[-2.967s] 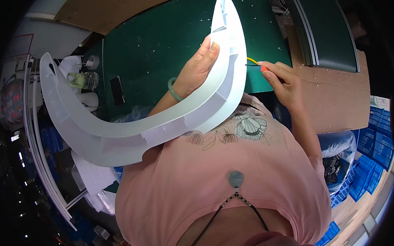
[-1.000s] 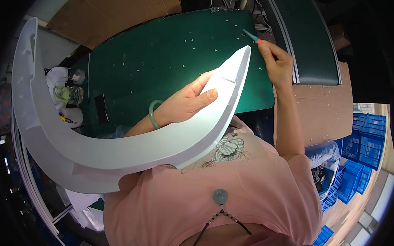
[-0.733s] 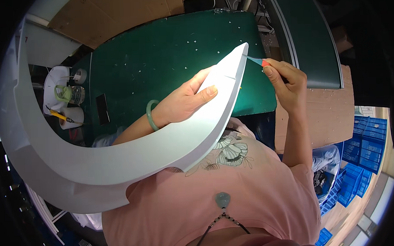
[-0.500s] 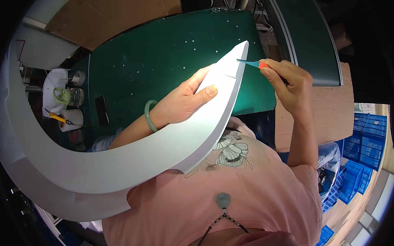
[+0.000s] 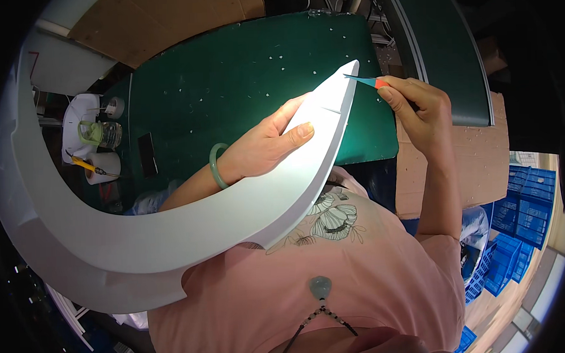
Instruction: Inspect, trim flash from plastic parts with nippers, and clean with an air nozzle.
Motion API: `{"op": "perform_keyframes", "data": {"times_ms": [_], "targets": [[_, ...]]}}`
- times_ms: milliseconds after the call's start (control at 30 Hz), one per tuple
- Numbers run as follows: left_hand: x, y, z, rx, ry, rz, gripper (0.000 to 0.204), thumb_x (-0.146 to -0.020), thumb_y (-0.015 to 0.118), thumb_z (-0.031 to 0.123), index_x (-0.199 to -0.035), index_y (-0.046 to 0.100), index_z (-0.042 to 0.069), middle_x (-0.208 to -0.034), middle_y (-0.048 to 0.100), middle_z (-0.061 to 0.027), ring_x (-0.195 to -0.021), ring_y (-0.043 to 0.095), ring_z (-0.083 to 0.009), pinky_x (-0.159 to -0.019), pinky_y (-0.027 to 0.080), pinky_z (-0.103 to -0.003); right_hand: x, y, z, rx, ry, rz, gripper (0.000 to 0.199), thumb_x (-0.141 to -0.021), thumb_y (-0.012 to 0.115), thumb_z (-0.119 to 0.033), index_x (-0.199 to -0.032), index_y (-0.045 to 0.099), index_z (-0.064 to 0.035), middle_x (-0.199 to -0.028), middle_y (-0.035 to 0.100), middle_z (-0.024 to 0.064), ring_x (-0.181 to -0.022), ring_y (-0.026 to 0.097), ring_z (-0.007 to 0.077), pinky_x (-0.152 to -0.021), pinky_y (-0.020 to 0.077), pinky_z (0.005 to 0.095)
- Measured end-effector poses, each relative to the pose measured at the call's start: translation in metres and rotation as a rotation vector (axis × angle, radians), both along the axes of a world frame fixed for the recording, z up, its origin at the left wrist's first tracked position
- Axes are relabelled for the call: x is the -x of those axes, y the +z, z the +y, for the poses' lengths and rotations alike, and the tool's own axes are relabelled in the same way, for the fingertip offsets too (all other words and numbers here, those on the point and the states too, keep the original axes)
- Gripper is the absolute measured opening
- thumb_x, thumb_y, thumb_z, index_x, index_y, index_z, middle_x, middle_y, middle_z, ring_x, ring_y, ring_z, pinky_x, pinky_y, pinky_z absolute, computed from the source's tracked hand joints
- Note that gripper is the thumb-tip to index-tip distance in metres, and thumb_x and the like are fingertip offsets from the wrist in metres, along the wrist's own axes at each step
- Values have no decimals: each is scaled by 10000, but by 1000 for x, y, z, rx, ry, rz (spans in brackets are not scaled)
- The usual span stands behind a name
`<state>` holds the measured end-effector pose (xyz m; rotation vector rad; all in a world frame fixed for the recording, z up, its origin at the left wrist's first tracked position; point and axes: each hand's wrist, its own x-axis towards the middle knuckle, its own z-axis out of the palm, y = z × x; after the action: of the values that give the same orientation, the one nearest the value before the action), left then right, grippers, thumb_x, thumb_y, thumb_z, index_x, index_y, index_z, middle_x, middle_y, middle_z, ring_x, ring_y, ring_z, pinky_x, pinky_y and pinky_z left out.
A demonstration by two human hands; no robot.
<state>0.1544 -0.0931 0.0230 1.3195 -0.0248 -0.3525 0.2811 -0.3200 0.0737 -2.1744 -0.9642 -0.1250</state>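
Note:
A long curved white plastic part sweeps from the far left across my chest to a pointed tip at the upper right. My left hand, with a green bangle on the wrist, grips the part near that tip, thumb on its top face. My right hand holds a small knife with an orange handle and blue blade. The blade touches the edge of the part's tip.
A green cutting mat covers the table, with small white chips scattered on it. At the left stand a glass jar, tape rolls and a black phone. Brown cardboard lies at the right, blue crates beyond it.
The white part has swung leftward and nearer the camera. My right hand has brought the knife from above the tip onto the tip's edge.

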Motion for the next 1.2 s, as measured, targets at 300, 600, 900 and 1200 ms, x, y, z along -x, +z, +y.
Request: {"op": "perform_keyframes", "data": {"times_ms": [300, 600, 900, 1200], "targets": [[1, -1, 1, 11, -3, -57, 551, -976, 486, 276, -1414, 279, 14, -1265, 496, -92, -1160, 464, -125, -966, 390, -278, -6, -1, -8, -175, -44, 73, 221, -861, 661, -156, -1005, 692, 10, -757, 662, 77, -644, 561, 97, -552, 420, 215], [4, -2, -4, -63, -17, -116, 540, -977, 482, 267, -1417, 281, 28, -1260, 500, -87, -1137, 486, -128, -945, 410, -277, -37, -14, -13, 30, -365, 79, 272, -849, 682, -214, -1017, 693, 0, -778, 673, 70, -648, 531, 72, -570, 414, 205], [9, -5, -7, 65, 56, 16, 497, -987, 456, 256, -1406, 299, 39, -1191, 550, -63, -1045, 532, -86, -881, 447, -248, 22, -49, 4, -275, 97, 140, 239, -856, 669, -165, -998, 678, 27, -756, 634, 62, -645, 529, 102, -559, 401, 212], [19, -6, -10, 89, 78, -21, 516, -981, 471, 267, -1411, 292, 43, -1211, 539, -64, -1055, 531, -92, -890, 448, -259, 18, -57, 8, -251, 50, 55, 212, -870, 654, -150, -997, 684, 17, -751, 636, 43, -630, 515, 83, -541, 394, 201]]}}
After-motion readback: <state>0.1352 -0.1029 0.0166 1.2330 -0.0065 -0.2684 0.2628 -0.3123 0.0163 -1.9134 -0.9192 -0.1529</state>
